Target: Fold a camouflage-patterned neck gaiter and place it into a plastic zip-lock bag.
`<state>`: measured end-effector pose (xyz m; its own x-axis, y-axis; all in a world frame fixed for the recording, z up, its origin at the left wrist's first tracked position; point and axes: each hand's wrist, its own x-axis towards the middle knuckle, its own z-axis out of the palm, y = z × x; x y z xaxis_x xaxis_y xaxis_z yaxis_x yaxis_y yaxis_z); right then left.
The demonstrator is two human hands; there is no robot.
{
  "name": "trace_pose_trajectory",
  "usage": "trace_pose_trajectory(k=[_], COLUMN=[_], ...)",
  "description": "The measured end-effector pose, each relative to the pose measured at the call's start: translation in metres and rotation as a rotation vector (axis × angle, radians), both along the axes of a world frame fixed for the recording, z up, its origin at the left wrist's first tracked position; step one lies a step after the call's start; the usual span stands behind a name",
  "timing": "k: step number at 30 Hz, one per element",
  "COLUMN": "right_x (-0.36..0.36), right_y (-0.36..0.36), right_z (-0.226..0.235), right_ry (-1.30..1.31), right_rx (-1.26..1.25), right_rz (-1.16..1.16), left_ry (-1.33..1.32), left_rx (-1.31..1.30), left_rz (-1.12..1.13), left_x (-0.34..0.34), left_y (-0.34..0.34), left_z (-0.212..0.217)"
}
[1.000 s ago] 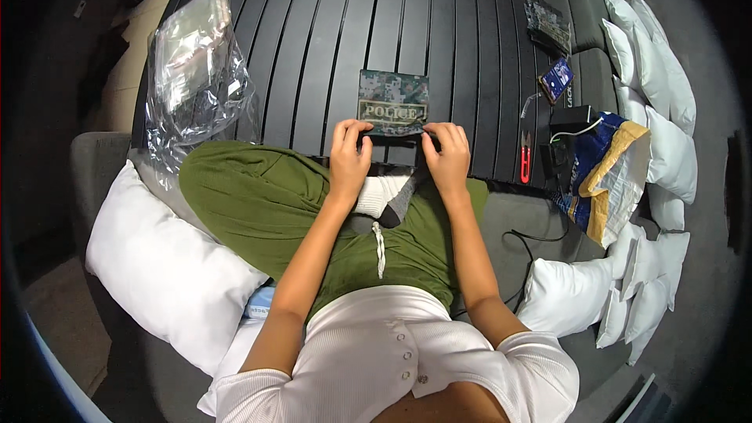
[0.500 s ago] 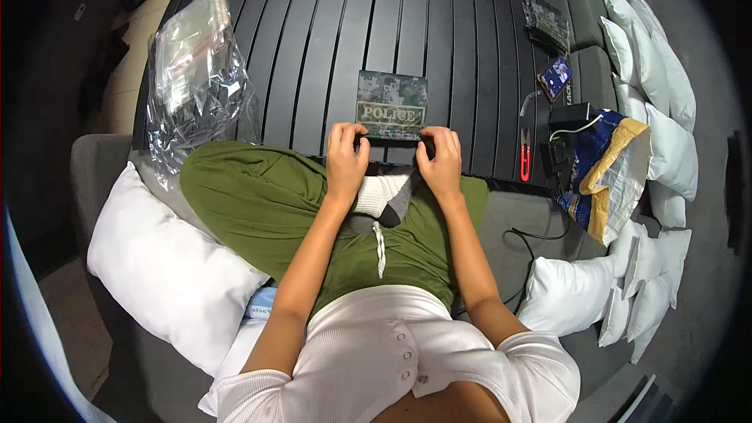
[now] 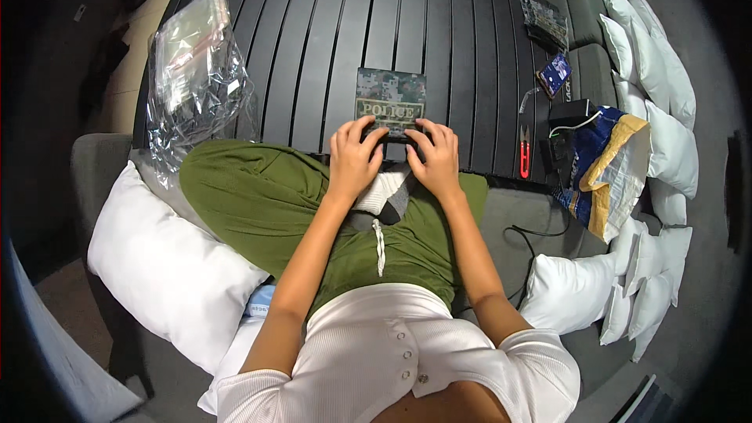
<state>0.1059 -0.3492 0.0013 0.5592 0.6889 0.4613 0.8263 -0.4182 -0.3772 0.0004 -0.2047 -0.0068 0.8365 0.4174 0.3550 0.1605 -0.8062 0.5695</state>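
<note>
A flat, square camouflage-patterned piece (image 3: 391,94) with a lettered band lies on the slatted table in front of me. What kind of article it is, I cannot make out. My left hand (image 3: 355,153) has its bent fingers over the near left corner, with the thumb at the near edge. At the near right corner my right hand (image 3: 435,157) does the same, fingertips on top and thumb below. Both hands pinch the near edge, and the fingers partly cover it.
Clear plastic bags (image 3: 192,70) pile up on the left of the black slatted table (image 3: 313,55). To the right lie red thread snips (image 3: 525,155), a phone-like device (image 3: 554,76), a stack of dark packets (image 3: 546,23), a black box (image 3: 570,113) with a cable, and a crumpled sack (image 3: 615,172). White pillows (image 3: 172,266) flank me.
Both hands have slid slightly inward along the near edge, and their fingertips now reach further onto the camouflage piece. The piece itself has barely shifted.
</note>
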Motion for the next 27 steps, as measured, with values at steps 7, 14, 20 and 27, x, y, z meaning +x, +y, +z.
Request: trace_pose_trajectory(k=[7,14,20,27], right_x=[0.003,0.007,0.008,0.008], right_y=[-0.005,-0.001,-0.001,0.004], right_z=[-0.009,-0.015,-0.014,-0.012], right_ry=[0.059,-0.053,-0.043,-0.039], right_rx=[-0.014,0.021,0.042,0.056], right_rz=[-0.01,0.024,0.034,-0.016], left_ry=[-0.047,-0.099,-0.099,-0.143], left_rx=[-0.008,0.026,0.012,-0.092], left_rz=[0.025,0.031,0.066,0.065], left_x=[0.002,0.007,0.006,0.008], left_y=[0.005,0.005,0.007,0.005], left_z=[-0.011,-0.013,-0.012,-0.009])
